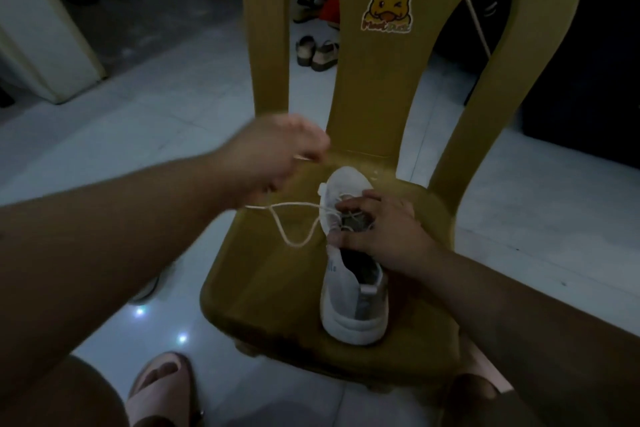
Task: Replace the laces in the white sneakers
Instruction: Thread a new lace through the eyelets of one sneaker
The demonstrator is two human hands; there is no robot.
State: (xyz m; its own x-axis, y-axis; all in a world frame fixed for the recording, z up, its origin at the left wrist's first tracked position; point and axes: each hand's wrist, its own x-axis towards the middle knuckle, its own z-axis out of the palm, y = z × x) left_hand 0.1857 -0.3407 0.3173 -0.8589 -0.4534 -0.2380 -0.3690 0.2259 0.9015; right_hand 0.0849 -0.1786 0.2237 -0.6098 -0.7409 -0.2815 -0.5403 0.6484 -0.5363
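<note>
A mustard plastic chair (263, 288) with a smooth moulded seat stood on glossy pale floor tiles (173, 97) in a dim room. A white knit sneaker (349, 315) lay near the seat's right edge, its heel toward the front edge. The right hand (381, 232) gripped its throat with curled fingers. The blurred left hand (273, 156) pinched the thin cream lace (294, 208).

Two bare forearms (121, 236) come in from the near edge of the view, uncovered as far up as can be seen. They end in a bare left hand (277, 156), which is blurred, and a bare right hand (384, 229). One foot wears a pale pink open-toed sandal (162, 388) with a wide strap and the toes showing, beside a bare leg (69, 392).
</note>
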